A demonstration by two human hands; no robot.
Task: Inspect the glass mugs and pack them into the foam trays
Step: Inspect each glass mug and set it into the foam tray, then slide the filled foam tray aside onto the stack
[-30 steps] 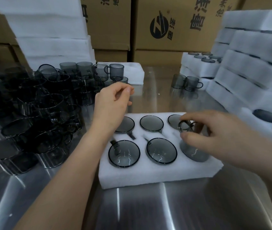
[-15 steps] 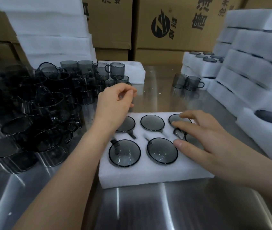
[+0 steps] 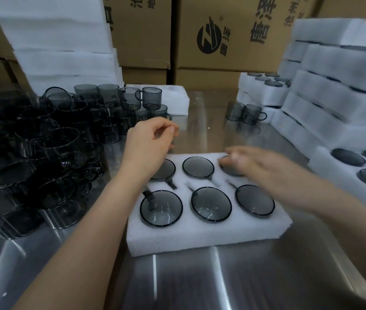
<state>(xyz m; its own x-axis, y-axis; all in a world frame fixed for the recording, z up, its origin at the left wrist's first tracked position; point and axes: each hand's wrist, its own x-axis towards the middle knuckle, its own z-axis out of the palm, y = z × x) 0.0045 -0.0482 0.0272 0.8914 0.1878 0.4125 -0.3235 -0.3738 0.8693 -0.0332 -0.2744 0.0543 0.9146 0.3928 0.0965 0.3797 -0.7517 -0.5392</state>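
Note:
A white foam tray (image 3: 200, 238) lies on the steel table in front of me, with several smoky grey glass mugs sunk in its pockets. The front right mug (image 3: 254, 199) sits seated in its pocket. My right hand (image 3: 256, 163), blurred, hovers flat with straight fingers over the tray's back right pocket and holds nothing. My left hand (image 3: 148, 148) hangs above the tray's back left corner with loosely curled fingers, empty, partly hiding the back left mug (image 3: 166, 170).
A dense pile of loose grey mugs (image 3: 50, 148) fills the table's left side. Two mugs (image 3: 245, 111) stand apart at the back right. Stacked filled foam trays (image 3: 334, 90) rise on the right, blank foam sheets (image 3: 61, 45) and cardboard boxes (image 3: 222, 36) behind.
My right hand pushed the mug it held down into the front right pocket, let it go and moved back over the tray's far row. My left hand stayed hovering.

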